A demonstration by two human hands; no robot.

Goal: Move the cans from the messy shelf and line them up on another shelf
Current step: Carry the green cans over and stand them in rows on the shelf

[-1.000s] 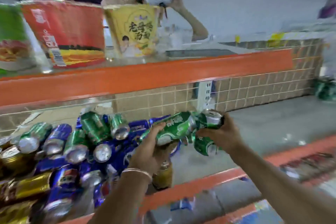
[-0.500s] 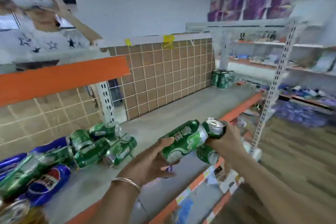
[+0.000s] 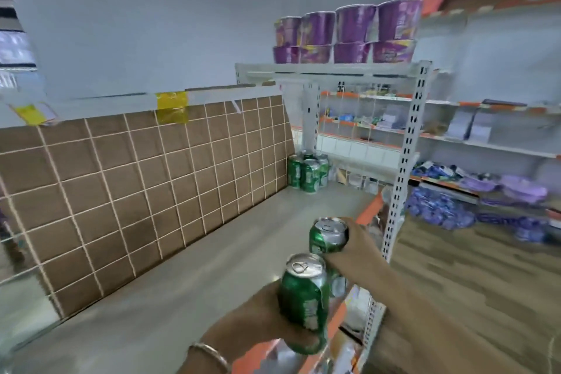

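Left hand (image 3: 267,322) is wrapped round the lower body of the near green can (image 3: 303,297). Can is roughly upright, pull-tab end facing me. Right hand (image 3: 361,249) is curled round the upper green can (image 3: 329,235) from the right side, top also up. A third can (image 3: 337,282) looks tucked under the same hand. It's mostly hidden, so I can't tell how firmly it's held. Near and upper cans sit just beside each other; blur hides whether they touch.

Both hands hang over the front part of the grey shelf (image 3: 182,267), near its orange front edge (image 3: 367,209). Tiled back panel (image 3: 136,191) runs along the left. At the far end of the shelf, by the panel's end, there's a cluster of standing cans (image 3: 308,174) in the same green, well apart from my load. White slotted upright (image 3: 403,176) is on the right, with purple tubs (image 3: 349,30) on the top rack beyond.

My read: carry step, mid-transfer, nothing from this load placed yet. Next move calls for reaching forward to the cluster and setting each can upright next to the last so the row extends. Right hand is the awkward one: seat one can first, then regrip the other. Left should go down clean.
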